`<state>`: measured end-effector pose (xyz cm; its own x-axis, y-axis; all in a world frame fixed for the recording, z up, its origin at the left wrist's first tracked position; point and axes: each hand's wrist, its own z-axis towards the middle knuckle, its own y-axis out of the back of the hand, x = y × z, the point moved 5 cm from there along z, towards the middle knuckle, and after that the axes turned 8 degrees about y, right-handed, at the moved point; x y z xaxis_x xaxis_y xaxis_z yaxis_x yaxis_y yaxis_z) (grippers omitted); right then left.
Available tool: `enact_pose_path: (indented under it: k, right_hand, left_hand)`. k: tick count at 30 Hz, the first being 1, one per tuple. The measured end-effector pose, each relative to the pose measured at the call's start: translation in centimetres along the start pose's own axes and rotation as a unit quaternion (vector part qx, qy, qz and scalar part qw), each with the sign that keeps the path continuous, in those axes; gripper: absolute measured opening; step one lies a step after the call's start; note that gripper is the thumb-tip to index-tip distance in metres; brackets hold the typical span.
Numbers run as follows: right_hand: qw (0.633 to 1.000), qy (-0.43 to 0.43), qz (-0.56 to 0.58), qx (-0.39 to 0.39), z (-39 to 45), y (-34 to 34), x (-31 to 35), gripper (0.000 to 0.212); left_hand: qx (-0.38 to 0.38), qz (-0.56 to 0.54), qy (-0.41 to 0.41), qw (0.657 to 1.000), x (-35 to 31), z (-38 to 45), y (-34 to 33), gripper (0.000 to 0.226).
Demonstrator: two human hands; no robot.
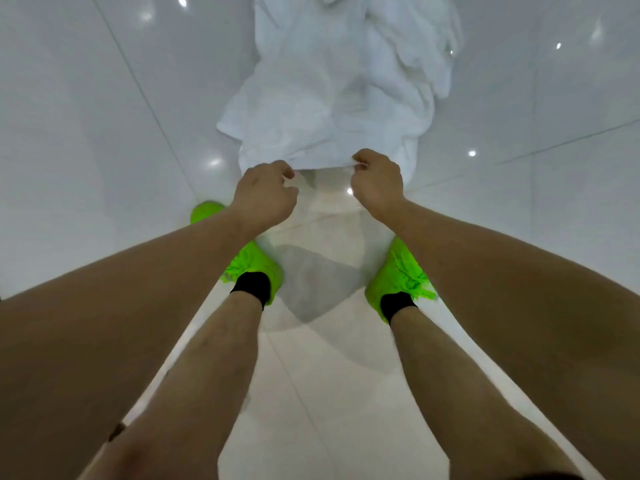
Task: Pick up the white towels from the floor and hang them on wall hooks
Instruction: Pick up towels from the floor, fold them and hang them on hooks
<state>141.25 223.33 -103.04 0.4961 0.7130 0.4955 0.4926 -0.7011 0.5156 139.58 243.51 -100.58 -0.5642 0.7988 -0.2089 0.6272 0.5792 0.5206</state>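
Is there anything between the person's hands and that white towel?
No. Both the left hand and the right hand already pinch the near edge of the white towel, so nothing separates them. No wall hooks are in view.

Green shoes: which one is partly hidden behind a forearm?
The left green shoe: the left forearm crosses its middle, leaving its toe and heel showing. The right green shoe is only clipped at its outer edge.

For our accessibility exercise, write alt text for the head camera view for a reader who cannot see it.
Both hands, left hand and right hand, pinch the lower edge of a white towel that hangs in front of a glossy white tiled wall. Below, the person's bright green shoes stand on a pale floor.
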Motion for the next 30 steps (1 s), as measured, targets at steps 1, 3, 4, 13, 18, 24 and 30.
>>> enact_pose_path:
  k: [1,3,4,13,18,24,30]
  right_hand:
    - [1.0,0.007,0.013,0.001,-0.6,1.8,1.7,0.035]
    - [0.998,0.025,0.052,-0.006,-2.4,6.8,5.8,0.03]
    - [0.996,0.032,0.078,-0.008,-3.7,9.7,7.9,0.027]
    - [0.98,0.135,0.122,-0.083,-18.2,37.7,22.9,0.023]
    - [0.958,0.234,0.09,-0.141,-27.1,53.9,27.4,0.029]
    - [0.914,0.224,-0.209,-0.267,-36.8,68.8,27.3,0.011]
    - [0.836,0.176,-0.285,-0.434,-45.9,81.0,24.9,0.018]
  left_hand:
    - [-0.004,0.001,-0.008,1.0,-1.3,-1.3,1.6,0.035]
    - [-0.019,0.014,-0.039,0.999,-5.2,-4.6,5.4,0.04]
    - [-0.024,0.026,-0.057,0.998,-7.4,-6.6,7.4,0.043]
    - [-0.089,0.043,-0.217,0.971,-30.7,-26.6,24.6,0.035]
    - [-0.189,0.051,-0.28,0.94,-43.0,-39.2,31.8,0.02]
    - [-0.327,0.169,-0.386,0.846,-55.3,-53.5,37.3,0.017]
    - [-0.468,0.219,-0.492,0.701,-64.0,-64.4,41.1,0.014]
